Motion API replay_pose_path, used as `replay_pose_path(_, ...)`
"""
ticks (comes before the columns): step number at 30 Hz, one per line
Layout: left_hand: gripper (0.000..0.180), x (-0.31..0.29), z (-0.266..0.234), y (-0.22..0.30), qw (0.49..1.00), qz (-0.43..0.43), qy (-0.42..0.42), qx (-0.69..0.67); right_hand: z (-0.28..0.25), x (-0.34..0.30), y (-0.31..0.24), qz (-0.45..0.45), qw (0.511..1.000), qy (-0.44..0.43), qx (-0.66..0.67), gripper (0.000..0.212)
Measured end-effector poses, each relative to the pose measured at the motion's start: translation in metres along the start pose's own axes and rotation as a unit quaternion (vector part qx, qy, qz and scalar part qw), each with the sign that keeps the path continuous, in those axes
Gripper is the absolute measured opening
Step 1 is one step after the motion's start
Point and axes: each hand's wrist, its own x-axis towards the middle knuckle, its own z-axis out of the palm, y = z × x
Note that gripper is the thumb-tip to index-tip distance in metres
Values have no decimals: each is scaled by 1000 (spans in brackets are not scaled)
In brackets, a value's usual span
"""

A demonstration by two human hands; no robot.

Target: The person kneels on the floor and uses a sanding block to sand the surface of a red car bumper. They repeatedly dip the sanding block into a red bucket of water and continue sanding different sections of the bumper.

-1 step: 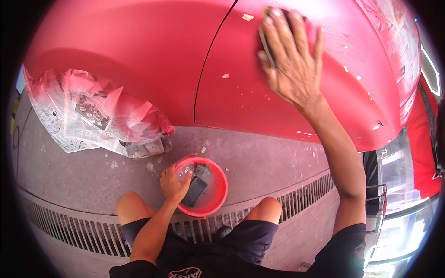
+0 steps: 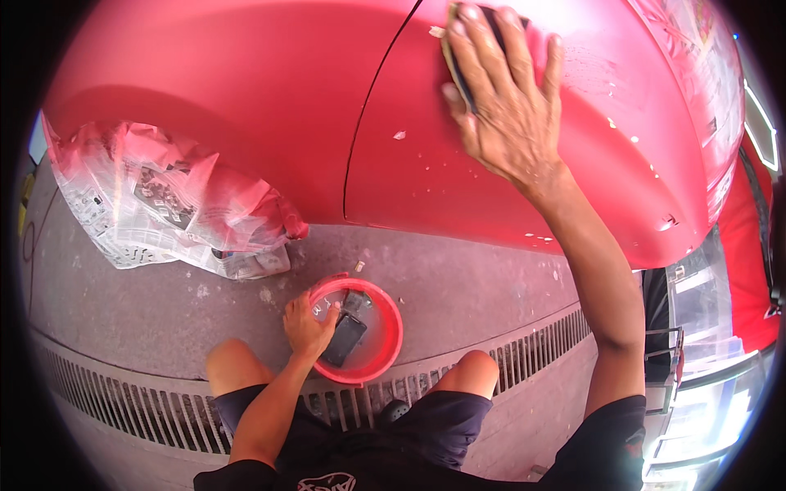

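My right hand (image 2: 516,131) lies over a dark sanding pad (image 2: 455,64) with a yellowish edge. The fingers stretch across its back, the thumb sits at its side, and the pad is against the red car body panel (image 2: 458,180). Most of the pad is hidden under the hand. Down on the floor, my left hand (image 2: 309,327) grips the left rim of a red bucket (image 2: 393,331), thumb inside. Cloudy water fills part of the bucket, with a black rectangular block (image 2: 344,340) and a greyish piece behind it.
Pink-sprayed newspaper masking (image 2: 164,196) covers the wheel area at left. A dark panel gap (image 2: 360,123) runs down the car body. Pale bare spots (image 2: 633,139) dot the panel. A slotted drain grate (image 2: 139,401) crosses the floor by my knees. A wire rack (image 2: 675,360) stands at right.
My right hand and the pad have shifted left and slightly up along the panel, towards the panel gap. My left hand stays on the bucket.
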Motion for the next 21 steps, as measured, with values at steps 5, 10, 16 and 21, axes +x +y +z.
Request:
replay_pose_path(5,72,2,-4,-2,1000,0,9,10,-2,-20,15,-18,998,-33,-47,72)
replay_pose_path(10,73,0,5,-4,1000,18,7,8,3,2,4,-34,999,-22,-1,78)
replay_pose_path(16,73,2,3,-6,1000,-9,4,22,7,-19,19,-45,998,-39,-32,82)
replay_pose_path(21,73,1,0,-1,1000,3,12,19,4,-4,9,-48,998,-32,2,88)
